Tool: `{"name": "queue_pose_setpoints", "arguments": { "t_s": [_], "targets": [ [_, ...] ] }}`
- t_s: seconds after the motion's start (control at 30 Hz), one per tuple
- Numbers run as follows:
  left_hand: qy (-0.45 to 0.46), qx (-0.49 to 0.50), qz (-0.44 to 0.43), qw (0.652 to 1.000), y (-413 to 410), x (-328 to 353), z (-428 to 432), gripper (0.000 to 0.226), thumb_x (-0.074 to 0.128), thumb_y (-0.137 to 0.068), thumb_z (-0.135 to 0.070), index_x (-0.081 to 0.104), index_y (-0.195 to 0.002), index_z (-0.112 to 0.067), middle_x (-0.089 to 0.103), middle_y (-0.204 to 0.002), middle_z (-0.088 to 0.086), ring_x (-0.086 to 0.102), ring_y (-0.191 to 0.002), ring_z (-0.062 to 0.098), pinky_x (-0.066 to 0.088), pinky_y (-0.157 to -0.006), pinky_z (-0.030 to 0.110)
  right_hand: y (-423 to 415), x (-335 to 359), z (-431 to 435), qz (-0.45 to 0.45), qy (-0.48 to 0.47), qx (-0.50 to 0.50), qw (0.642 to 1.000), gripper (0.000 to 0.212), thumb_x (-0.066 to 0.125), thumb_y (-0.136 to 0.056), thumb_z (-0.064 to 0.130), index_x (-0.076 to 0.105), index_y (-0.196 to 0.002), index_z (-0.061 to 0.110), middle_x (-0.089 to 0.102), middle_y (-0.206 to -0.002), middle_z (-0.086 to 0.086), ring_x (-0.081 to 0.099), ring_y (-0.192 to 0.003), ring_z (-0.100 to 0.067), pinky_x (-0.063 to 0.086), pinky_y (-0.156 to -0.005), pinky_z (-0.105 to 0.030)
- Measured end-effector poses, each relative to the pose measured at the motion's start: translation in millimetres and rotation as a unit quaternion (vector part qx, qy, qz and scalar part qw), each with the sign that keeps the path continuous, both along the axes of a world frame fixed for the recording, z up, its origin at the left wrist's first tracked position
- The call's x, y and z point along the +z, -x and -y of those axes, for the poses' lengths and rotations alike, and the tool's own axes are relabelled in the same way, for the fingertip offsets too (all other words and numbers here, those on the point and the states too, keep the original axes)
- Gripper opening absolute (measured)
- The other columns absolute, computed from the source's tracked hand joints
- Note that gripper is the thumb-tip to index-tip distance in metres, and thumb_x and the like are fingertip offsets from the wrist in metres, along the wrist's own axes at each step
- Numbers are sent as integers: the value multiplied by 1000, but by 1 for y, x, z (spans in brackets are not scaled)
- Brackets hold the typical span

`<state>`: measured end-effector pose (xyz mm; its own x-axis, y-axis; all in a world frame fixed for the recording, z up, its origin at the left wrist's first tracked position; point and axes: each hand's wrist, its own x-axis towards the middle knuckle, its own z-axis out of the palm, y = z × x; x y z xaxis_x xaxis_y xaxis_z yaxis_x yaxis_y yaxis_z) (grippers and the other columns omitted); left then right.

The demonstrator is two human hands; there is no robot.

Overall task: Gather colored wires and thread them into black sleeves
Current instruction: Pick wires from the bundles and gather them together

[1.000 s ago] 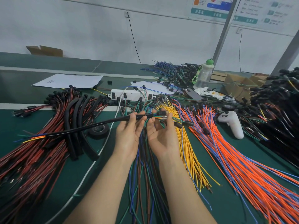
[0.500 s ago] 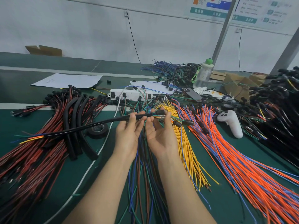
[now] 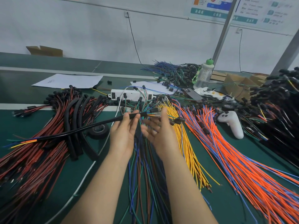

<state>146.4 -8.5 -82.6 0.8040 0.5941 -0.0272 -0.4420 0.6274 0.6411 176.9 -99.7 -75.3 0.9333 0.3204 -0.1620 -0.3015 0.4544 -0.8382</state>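
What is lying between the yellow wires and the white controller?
Orange and blue wires lie between the yellow wires and the white controller, in the head view.

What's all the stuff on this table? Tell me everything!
black sleeve: one, black, held above the table, wire ends poking out
red and black wires: pile, left
black tubes: several, on that pile
tape roll: one, black, under the sleeve
mixed wires: bundle, blue, green, brown, centre
yellow wires: bundle, right of centre
orange and blue wires: big bundle, right
power strip: one, white, middle back
controller: one, white, right
bottle: one, clear, green cap, back right
paper: two sheets, white, back
cardboard box: one, brown, far back left
left hand: one, holds the sleeve
right hand: one, at the sleeve's mouth, grip blurred
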Motion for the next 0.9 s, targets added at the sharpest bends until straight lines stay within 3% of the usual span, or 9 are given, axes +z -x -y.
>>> {"name": "queue_pose_setpoints", "arguments": {
  "t_s": [0.1,0.17,0.23,0.3,0.33,0.4,0.53,0.63,0.9],
  "targets": [
    [-18,33,1,999,0,1,-8,19,44,-99,-10,57,-90,-1,68,-96,13,70,-78,10,53,-68,13,2,1,7,153,289,-29,944,42,58,-91,45,58,-66,11,56,-46,4,50,-38,-7,40,-43,-17],
    [-29,50,-5,998,0,0,-11,18,44,-99,-11,56,-91,-1,68,-95,13,70,-77,10,52,-67,13,-1,-1,11,255,394,-135,873,41,61,-91,38,51,-57,17,48,-45,7,42,-40,-3,32,-45,-17],
    [-50,70,-19,996,-1,-1,-12,18,44,-99,-12,54,-90,-1,68,-94,13,70,-74,9,52,-67,13,-1,0,13,327,379,-250,829,26,63,-90,28,56,-68,18,54,-60,9,48,-56,-6,36,-56,-22],
    [-85,88,-40,992,-2,-3,-11,20,44,-99,-12,56,-87,-2,68,-90,12,70,-71,8,52,-66,13,-1,0,11,369,373,-277,805,6,64,-89,21,65,-92,15,62,-85,5,55,-80,-13,40,-73,-25],
    [-99,94,-47,990,-3,-4,-10,20,45,-99,-13,56,-85,-3,68,-87,10,70,-69,7,52,-65,12,-2,-2,10,388,393,-260,792,14,64,-89,19,65,-103,14,62,-97,3,54,-91,-15,39,-82,-24],
    [-113,101,-57,987,-4,-5,-8,21,46,-99,-13,55,-81,-5,67,-81,8,69,-65,6,51,-62,12,-4,-6,8,397,411,-196,797,23,64,-89,16,65,-112,12,62,-108,0,54,-98,-14,40,-90,-23],
    [-123,105,-64,985,-3,-4,-7,21,47,-98,-14,54,-79,-7,66,-78,7,68,-62,5,51,-60,11,-8,-9,10,361,374,-153,840,17,64,-89,11,63,-106,14,64,-100,2,56,-86,-9,40,-76,-8],
    [-131,106,-68,983,-3,-3,-6,22,47,-98,-14,56,-80,-7,67,-77,5,68,-61,4,50,-59,11,-10,-8,12,330,335,-141,871,14,65,-89,12,62,-103,15,63,-91,7,57,-80,-4,45,-77,-14],
    [-131,101,-90,982,-1,-4,-6,20,46,-99,-15,56,-85,-4,67,-82,8,69,-64,5,51,-60,11,-8,-9,11,338,321,-154,871,13,63,-90,11,57,-100,16,56,-79,12,52,-71,2,40,-65,-6]
  ]
}}
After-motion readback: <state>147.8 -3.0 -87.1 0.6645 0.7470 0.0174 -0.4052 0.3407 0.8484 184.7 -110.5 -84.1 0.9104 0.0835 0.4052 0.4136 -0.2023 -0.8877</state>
